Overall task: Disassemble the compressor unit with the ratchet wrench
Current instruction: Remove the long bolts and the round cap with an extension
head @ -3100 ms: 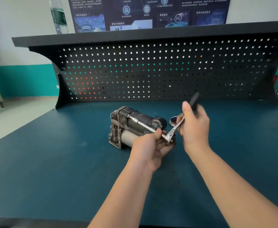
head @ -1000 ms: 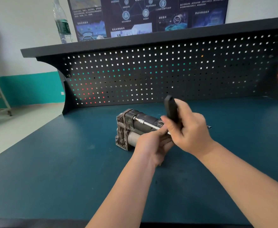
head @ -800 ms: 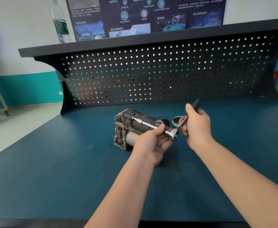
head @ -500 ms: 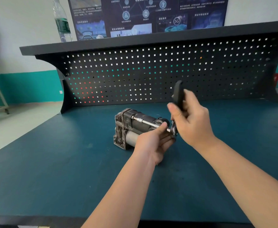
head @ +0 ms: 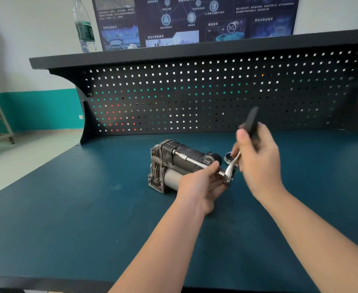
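The compressor unit [head: 169,163], dark metal with a grey cylinder, lies on its side in the middle of the blue bench top [head: 68,208]. A long silver extension bar [head: 188,159] runs from the unit's upper face to the ratchet wrench head [head: 228,172]. My left hand [head: 203,187] pinches the bar's near end by the ratchet head. My right hand [head: 258,157] grips the wrench's black handle [head: 251,122], which points up and to the right and is blurred by motion.
A small round part [head: 228,158] lies on the bench just right of the compressor, partly behind the wrench. A black pegboard back panel [head: 216,96] with a shelf stands behind. A plastic water bottle [head: 85,26] stands on the shelf at the left.
My right hand has been swinging the wrench handle back and forth; since half a second ago it swung right again. My left hand stays at the bar's near end.
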Motion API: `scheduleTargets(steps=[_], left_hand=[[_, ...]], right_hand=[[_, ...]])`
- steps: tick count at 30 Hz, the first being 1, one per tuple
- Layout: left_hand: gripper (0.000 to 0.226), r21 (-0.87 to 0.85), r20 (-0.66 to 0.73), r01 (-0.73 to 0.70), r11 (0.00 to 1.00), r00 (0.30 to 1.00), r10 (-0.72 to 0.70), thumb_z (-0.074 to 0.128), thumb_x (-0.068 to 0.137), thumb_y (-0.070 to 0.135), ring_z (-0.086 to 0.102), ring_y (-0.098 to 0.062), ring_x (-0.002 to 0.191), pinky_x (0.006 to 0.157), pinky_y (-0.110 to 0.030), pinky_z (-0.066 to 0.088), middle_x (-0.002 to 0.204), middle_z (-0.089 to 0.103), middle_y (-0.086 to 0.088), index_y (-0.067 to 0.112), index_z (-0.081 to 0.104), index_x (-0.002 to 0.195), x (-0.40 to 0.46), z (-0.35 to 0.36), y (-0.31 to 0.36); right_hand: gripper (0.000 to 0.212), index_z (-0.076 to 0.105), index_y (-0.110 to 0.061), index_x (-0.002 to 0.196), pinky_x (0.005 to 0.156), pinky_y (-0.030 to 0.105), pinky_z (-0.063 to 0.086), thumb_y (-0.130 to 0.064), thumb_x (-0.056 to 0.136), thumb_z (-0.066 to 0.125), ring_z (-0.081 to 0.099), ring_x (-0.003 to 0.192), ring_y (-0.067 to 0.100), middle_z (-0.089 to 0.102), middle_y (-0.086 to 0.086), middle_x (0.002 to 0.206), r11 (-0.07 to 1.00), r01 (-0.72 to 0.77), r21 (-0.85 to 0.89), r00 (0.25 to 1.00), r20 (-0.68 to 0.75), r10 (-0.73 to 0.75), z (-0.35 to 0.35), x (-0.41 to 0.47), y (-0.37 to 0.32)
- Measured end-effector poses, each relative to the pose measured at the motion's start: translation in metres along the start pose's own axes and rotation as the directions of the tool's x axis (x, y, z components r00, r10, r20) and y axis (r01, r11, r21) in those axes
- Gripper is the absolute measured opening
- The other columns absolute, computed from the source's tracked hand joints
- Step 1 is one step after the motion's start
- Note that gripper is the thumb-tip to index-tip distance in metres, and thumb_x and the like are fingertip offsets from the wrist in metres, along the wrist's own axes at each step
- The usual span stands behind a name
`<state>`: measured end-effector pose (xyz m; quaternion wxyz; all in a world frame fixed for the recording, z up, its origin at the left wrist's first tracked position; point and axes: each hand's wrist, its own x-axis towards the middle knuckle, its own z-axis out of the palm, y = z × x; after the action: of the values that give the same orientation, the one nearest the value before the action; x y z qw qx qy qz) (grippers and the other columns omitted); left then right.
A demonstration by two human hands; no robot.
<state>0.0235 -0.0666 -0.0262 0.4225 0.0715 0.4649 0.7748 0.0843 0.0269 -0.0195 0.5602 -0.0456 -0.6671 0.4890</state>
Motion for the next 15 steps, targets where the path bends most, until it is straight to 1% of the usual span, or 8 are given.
scheduleTargets(steps=[2,4,6,8,10,11,13,15], left_hand=[[0.010,0.026,0.045,-0.014,1.000,0.999,0.013,0.058,0.090,0.006,0.065,-0.014,0.052,0.045,-0.020,0.052,0.073,0.067,-0.009,0.001,0.063,0.096,0.001,0.001,0.002],[0.011,0.039,0.056,-0.013,0.999,0.998,0.010,0.053,0.091,0.003,0.066,-0.014,0.055,0.044,-0.019,0.051,0.074,0.068,-0.009,0.001,0.063,0.096,0.002,0.002,0.003],[0.014,0.027,0.020,0.003,1.000,1.000,-0.004,0.053,0.092,0.004,0.064,-0.019,0.065,0.045,-0.021,0.053,0.082,0.065,-0.013,-0.001,0.061,0.102,0.001,0.000,0.002],[0.009,0.015,0.005,0.013,1.000,1.000,-0.013,0.054,0.092,0.005,0.063,-0.021,0.068,0.044,-0.023,0.054,0.082,0.064,-0.015,-0.002,0.060,0.093,-0.001,-0.002,0.002],[0.011,0.017,0.009,0.017,1.000,1.000,-0.017,0.054,0.092,0.005,0.064,-0.021,0.065,0.044,-0.024,0.054,0.078,0.064,-0.015,-0.001,0.059,0.085,-0.003,-0.003,0.003],[0.012,0.024,0.007,0.019,1.000,1.000,-0.019,0.053,0.093,0.006,0.064,-0.021,0.066,0.045,-0.024,0.054,0.078,0.064,-0.015,-0.001,0.059,0.084,-0.003,-0.003,0.003],[0.013,0.041,0.003,0.030,0.999,1.000,-0.030,0.054,0.093,0.007,0.063,-0.023,0.070,0.046,-0.024,0.055,0.080,0.064,-0.016,-0.001,0.059,0.083,-0.003,-0.003,0.004],[0.011,0.047,0.001,0.021,0.999,1.000,-0.021,0.057,0.091,0.008,0.063,-0.023,0.069,0.046,-0.025,0.055,0.080,0.064,-0.017,0.000,0.059,0.085,-0.003,-0.003,0.003]], right_hand=[[0.025,0.051,-0.025,0.112,0.058,0.015,0.043,-0.041,0.092,0.052,0.052,0.059,0.009,0.061,-0.006,0.079,0.870,0.448,-0.207,0.883,0.255,-0.394,0.002,-0.008,-0.006],[0.030,0.048,-0.023,0.116,0.060,0.015,0.042,-0.043,0.094,0.050,0.050,0.061,0.010,0.059,-0.006,0.077,0.750,0.596,-0.287,0.798,0.320,-0.512,0.002,-0.014,-0.003],[0.018,0.052,-0.025,0.104,0.054,0.021,0.045,-0.039,0.092,0.051,0.052,0.054,0.008,0.059,-0.009,0.067,0.909,0.336,-0.247,0.942,0.110,-0.318,0.002,-0.012,-0.001],[0.013,0.051,-0.024,0.089,0.040,0.022,0.037,-0.034,0.096,0.050,0.044,0.039,0.006,0.055,-0.005,0.060,0.984,-0.175,0.016,0.973,-0.150,0.175,0.003,-0.002,0.004],[0.022,0.048,-0.016,0.081,0.031,0.015,0.023,-0.029,0.099,0.048,0.031,0.028,0.004,0.050,0.004,0.061,0.693,-0.607,0.389,0.694,-0.166,0.701,0.002,0.006,0.013],[0.026,0.047,-0.013,0.079,0.029,0.013,0.020,-0.028,0.100,0.048,0.029,0.026,0.004,0.048,0.005,0.062,0.559,-0.675,0.483,0.575,-0.131,0.807,0.002,0.007,0.015],[0.026,0.047,-0.013,0.079,0.029,0.014,0.020,-0.027,0.100,0.047,0.029,0.027,0.003,0.048,0.005,0.062,0.584,-0.663,0.469,0.606,-0.121,0.786,0.002,0.005,0.016],[0.018,0.050,-0.018,0.085,0.035,0.018,0.028,-0.030,0.099,0.048,0.037,0.033,0.004,0.051,0.002,0.059,0.857,-0.431,0.282,0.858,-0.166,0.486,0.005,0.003,0.010]])
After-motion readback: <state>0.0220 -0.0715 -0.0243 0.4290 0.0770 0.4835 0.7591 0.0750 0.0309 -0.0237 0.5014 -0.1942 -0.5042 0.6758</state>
